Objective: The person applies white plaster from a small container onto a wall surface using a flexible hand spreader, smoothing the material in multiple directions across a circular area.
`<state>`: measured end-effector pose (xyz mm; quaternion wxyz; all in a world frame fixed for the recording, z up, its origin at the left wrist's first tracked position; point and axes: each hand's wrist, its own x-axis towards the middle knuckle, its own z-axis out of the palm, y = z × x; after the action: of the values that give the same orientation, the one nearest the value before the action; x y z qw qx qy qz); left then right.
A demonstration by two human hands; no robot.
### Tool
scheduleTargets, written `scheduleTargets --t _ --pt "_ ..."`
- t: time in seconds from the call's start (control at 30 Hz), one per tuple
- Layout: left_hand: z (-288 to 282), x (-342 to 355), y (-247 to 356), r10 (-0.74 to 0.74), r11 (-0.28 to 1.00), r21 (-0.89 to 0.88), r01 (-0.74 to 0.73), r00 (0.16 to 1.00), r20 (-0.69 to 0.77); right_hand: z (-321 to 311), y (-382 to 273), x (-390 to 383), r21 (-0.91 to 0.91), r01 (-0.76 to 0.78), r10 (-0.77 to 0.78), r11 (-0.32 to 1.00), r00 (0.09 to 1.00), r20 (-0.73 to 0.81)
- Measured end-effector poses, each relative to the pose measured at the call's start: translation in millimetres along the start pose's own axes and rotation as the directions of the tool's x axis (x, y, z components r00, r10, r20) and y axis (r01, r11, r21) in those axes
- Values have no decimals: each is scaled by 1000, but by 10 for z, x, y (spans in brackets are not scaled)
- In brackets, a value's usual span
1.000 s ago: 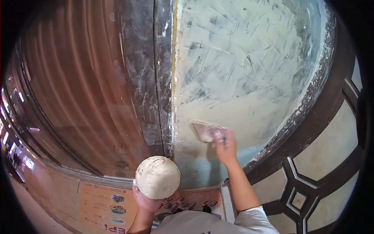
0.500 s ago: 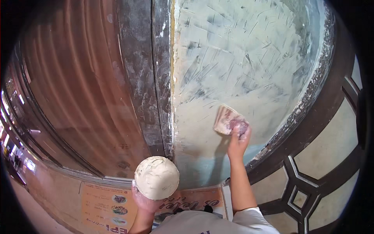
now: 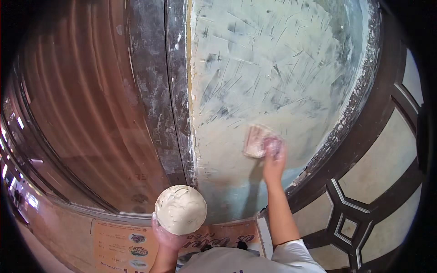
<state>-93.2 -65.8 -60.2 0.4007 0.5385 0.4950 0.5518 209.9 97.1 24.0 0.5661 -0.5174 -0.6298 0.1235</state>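
Note:
My right hand (image 3: 273, 157) grips a flat, roughly square putty knife (image 3: 256, 141), smeared with cream paste, against the wall (image 3: 227, 145). Fingers and tool are slightly blurred. Cream filler coats the wall's middle, with dark scratches and grey patches showing through higher up and a bluish strip near its foot. Low and left of centre, my left hand (image 3: 169, 236) supports a round mound of cream putty (image 3: 181, 210) from beneath. Whatever bears the putty is hidden under it, and most of the left fingers are out of sight.
To the left stands a dark, worn wooden post (image 3: 154, 91) beside a glass pane (image 3: 82, 113) with brown folds behind it. A dark-framed panelled door (image 3: 378, 164) curves along the right. At the wall's foot lies an orange printed banner (image 3: 116, 245).
My right hand and the putty knife have shifted slightly left across the wall. The whole view has turned a little, so the wall and post sit further left.

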Motion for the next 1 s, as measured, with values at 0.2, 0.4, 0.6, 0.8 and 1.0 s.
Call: scheduleTargets --t 0.2,0.4,0.6,0.8,1.0 --pt "-23 1 -209 -9 960 -277 31 996 84 -60 212 104 333 91 33 938 936 -351" --pt "-11 -18 -212 35 899 435 -52 998 47 -260 172 360 712 60 386 700 807 -447" --pt "3 -17 -273 -73 693 -711 114 993 88 -262 189 312 340 -11 118 940 949 -294" --pt "67 -33 -290 -202 -213 -965 152 960 196 -381 330 390 679 75 300 731 857 -418" --pt "231 25 -204 -67 405 -900 160 987 146 -551 426 462 728 38 358 684 852 -381"
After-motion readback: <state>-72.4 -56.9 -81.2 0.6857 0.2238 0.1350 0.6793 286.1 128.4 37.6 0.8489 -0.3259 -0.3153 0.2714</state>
